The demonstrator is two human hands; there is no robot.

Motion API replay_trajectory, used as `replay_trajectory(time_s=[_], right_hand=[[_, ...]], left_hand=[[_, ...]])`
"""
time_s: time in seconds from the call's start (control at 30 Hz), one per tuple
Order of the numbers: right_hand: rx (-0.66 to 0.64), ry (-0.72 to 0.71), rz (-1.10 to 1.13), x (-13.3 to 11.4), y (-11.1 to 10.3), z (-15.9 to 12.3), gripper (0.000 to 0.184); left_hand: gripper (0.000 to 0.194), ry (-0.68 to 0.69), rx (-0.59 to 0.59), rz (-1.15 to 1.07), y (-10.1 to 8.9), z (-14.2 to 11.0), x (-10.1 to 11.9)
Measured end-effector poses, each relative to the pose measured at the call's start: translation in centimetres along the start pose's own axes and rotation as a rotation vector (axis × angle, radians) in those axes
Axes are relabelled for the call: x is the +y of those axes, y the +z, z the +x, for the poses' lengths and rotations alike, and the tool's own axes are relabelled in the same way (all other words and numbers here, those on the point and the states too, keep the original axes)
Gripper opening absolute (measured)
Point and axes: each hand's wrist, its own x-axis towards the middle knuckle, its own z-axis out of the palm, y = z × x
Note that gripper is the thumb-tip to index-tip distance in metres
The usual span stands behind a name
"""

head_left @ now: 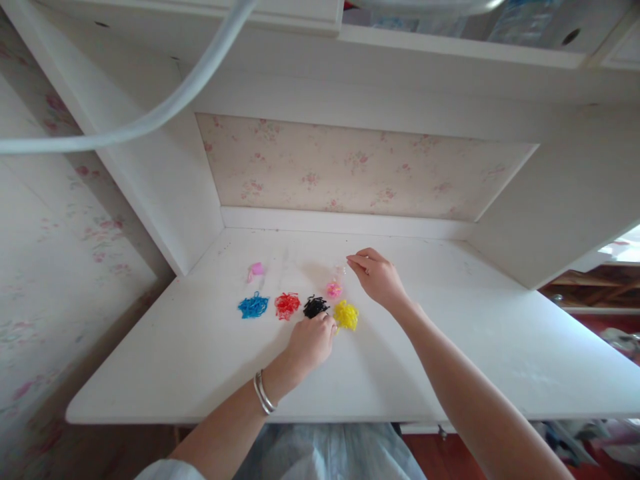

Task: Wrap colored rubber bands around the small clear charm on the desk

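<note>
Left hand (311,341): you're curling fingers beside black strands (315,306); closure, hold unclear
Right hand (376,275): pinching shut, beyond-right; contents unclear
Colours: lying apart, likely easing picking

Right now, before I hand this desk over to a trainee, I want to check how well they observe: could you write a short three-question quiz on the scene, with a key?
1. True or false: the blue pile is at the left end of the row, next to the red pile.
2. Of the left hand and the right hand, which is farther from the front edge of the desk? A) left B) right
3. Fill in the colour: the pile between the red pile and the yellow pile is ____.

Key: 1. true; 2. B; 3. black
</note>
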Motion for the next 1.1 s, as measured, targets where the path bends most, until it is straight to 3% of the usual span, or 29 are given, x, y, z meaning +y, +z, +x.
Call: replay_trajectory(time_s=[0.2, 0.33, 0.47, 0.67, 0.9, 1.1], right_hand=[[0.064, 0.245, 0.192, 2.0, 1.1, -3.7, 0.031], [-0.012, 0.391, 0.270, 3.6, 2.8, -8.3, 0.030], [-0.103, 0.370, 0.228, 4.0, 3.8, -11.2, 0.030], [-0.186, 0.265, 0.041, 3.7, 4.1, -11.2, 0.030], [-0.198, 0.255, 0.024, 3.4, 3.9, -11.3, 0.030], [-0.162, 0.331, 0.117, 3.7, 4.1, -11.5, 0.032]], left_hand=[[0.029, -0.022, -0.006, -0.001, -0.4, -0.2, 0.4], [0.022, -0.030, -0.015, -0.037, -0.4, -0.2, 0.5], [0.024, 0.008, 0.003, -0.054, 0.0, 0.0, 0.4], [0.026, 0.019, 0.061, -0.069, -0.3, -0.1, 0.3], [0.025, 0.070, 0.338, -0.318, -4.1, 1.6, -1.1], [0.020, 0.150, 0.446, -0.255, -7.9, 5.4, -2.2]])
